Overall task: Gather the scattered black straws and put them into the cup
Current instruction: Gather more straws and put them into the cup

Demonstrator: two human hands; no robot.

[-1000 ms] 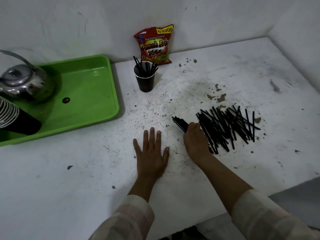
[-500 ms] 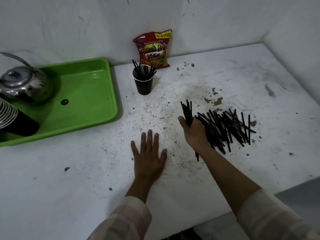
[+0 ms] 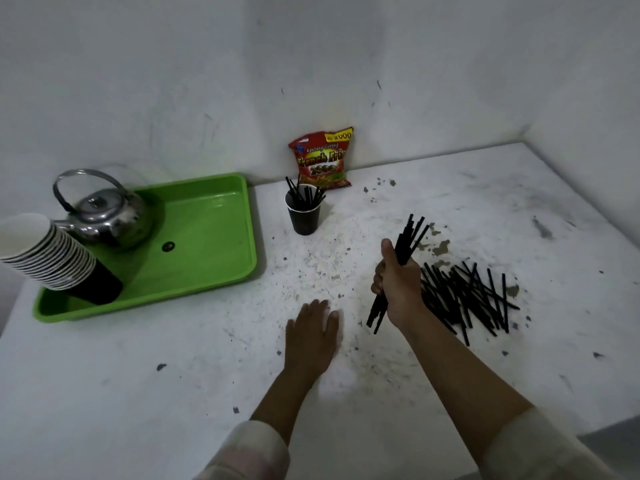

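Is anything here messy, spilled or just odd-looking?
Yes. A heap of black straws lies scattered on the table, right of the right hand. The stack of cups lies tipped over in the green tray. The tabletop is stained and chipped.

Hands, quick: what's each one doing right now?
Left hand: open, flat on the table, holding nothing.
Right hand: closed around a bundle of black straws.
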